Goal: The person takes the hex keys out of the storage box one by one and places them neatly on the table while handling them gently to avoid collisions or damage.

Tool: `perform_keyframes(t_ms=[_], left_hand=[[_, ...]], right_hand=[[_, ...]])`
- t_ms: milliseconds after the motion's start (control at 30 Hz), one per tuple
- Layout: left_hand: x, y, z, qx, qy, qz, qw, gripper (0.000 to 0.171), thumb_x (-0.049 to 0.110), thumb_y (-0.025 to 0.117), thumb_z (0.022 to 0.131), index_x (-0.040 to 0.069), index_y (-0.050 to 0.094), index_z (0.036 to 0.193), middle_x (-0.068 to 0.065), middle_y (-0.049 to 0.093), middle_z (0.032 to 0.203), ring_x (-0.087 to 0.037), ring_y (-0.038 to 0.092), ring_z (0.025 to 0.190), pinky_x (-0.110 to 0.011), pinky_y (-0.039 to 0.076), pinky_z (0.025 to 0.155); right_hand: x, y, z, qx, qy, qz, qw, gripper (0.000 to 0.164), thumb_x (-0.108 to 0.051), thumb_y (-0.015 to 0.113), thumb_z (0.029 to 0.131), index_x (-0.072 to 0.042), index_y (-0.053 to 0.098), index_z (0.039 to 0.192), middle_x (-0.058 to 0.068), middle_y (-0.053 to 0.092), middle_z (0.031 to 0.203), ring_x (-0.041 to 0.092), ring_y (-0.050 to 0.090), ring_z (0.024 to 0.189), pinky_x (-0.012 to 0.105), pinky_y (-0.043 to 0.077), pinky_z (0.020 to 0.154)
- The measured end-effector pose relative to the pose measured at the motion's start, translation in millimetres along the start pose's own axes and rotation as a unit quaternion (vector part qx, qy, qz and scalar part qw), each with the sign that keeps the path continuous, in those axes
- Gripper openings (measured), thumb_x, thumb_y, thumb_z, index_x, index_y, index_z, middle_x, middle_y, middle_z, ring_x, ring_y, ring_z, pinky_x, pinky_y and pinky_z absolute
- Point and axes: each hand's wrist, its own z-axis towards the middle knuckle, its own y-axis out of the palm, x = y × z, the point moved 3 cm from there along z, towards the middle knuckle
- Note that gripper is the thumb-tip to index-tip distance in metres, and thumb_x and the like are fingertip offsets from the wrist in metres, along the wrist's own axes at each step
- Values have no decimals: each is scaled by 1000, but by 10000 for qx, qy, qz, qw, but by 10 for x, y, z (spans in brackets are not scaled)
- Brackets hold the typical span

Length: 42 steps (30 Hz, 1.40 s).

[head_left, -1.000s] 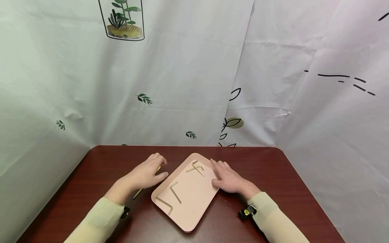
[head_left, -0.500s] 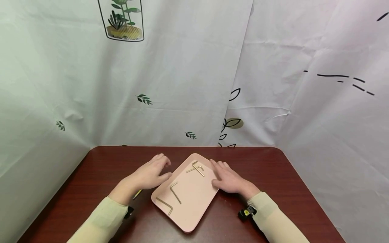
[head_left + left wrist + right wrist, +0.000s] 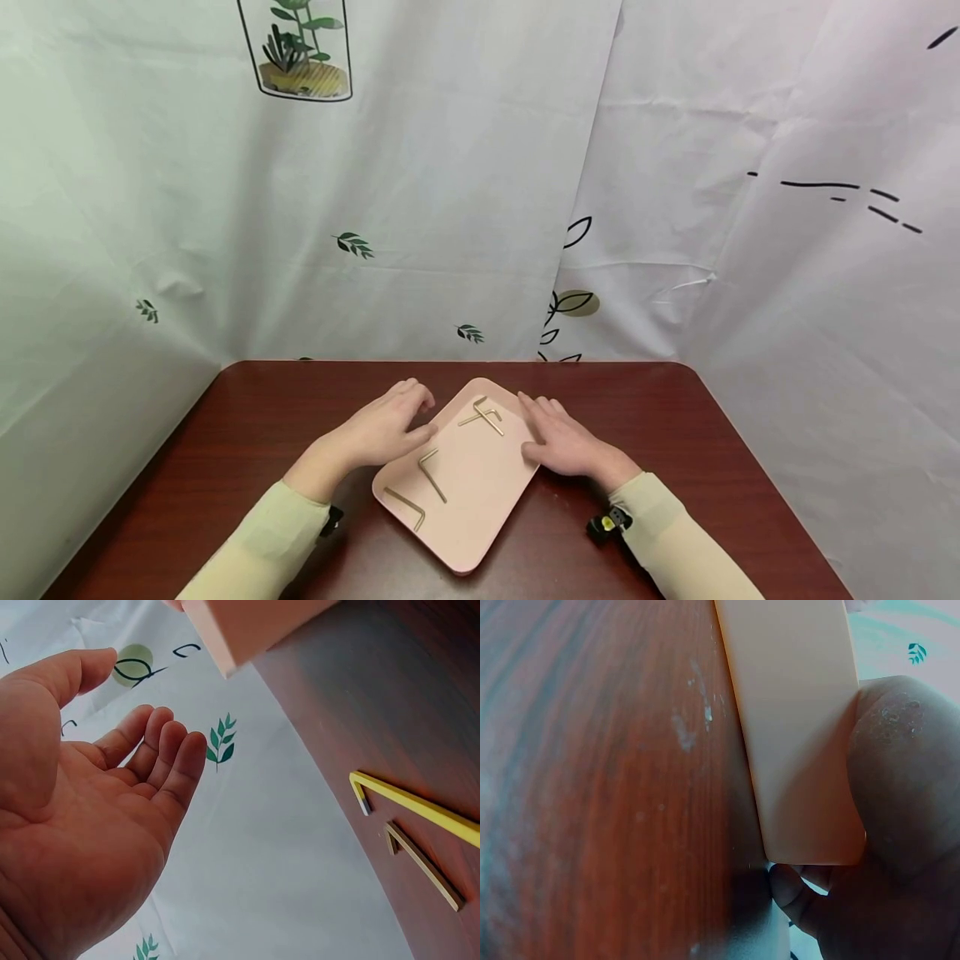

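Observation:
A pink tray (image 3: 480,500) lies at a slant on the table with several L-shaped brass hex keys in it. Two of them cross near the far end; one hex key (image 3: 432,477) is farther down, another (image 3: 405,507) by the near left corner. My left hand (image 3: 382,427) hovers at the tray's left rim, holding nothing, its fingers loosely bent. My right hand (image 3: 566,442) holds the tray's right rim, with the thumb (image 3: 900,765) over the edge and a fingertip at the corner. The left wrist view shows a yellow hex key (image 3: 412,801) and a brass hex key (image 3: 424,864) on the table.
The dark red table (image 3: 637,400) has rounded far corners. White curtains (image 3: 465,183) with leaf prints hang behind it and on both sides. From the head, my left arm hides the two hex keys lying outside the tray.
My left hand has moved right, over to the tray's left rim, and its arm now covers the yellow hex key in the head view. My right hand and the tray stay put.

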Motion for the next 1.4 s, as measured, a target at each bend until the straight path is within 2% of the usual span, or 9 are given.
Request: perform_keyframes(t_ms=[233, 600, 800, 1033, 1400], left_hand=[[45, 36, 73, 14, 135, -92, 9999, 18, 16, 74, 102, 5, 64, 112, -3, 58, 101, -17, 52, 96, -40, 50, 86], [87, 98, 166, -203, -65, -209, 9996, 23, 20, 71, 104, 3, 64, 117, -4, 56, 101, -17, 50, 97, -38, 47, 84], [113, 182, 226, -351, -70, -191, 9992, 28, 23, 70, 104, 2, 63, 122, -2, 58, 109, -19, 54, 102, -40, 51, 89], [137, 223, 238, -406, -104, -235, 9988, 28, 22, 70, 104, 1, 63, 120, -4, 59, 110, -20, 55, 104, -42, 51, 92], [174, 309, 338, -572, -221, -302, 9977, 31, 24, 68, 103, 0, 63, 122, -4, 58, 108, -20, 55, 103, -41, 51, 92]], right_hand=[[5, 4, 4, -26, 11, 24, 10000, 89, -24, 67, 94, 5, 32, 171, 12, 55, 128, 28, 46, 116, 47, 45, 103], [-3, 8, 19, -36, -18, 9, 10000, 89, -24, 67, 94, 4, 32, 171, 10, 55, 128, 26, 46, 115, 46, 45, 102], [22, 7, 2, -3, 25, -69, 10000, 89, -24, 67, 94, 4, 32, 171, 11, 55, 130, 27, 46, 117, 46, 46, 104], [11, 20, 9, -34, 28, 41, 10000, 89, -25, 67, 94, 3, 32, 171, 11, 55, 130, 27, 46, 119, 47, 46, 104], [10, 3, -5, 14, -16, 22, 10000, 88, -24, 67, 94, 6, 33, 170, 13, 55, 130, 29, 47, 119, 49, 45, 105]])
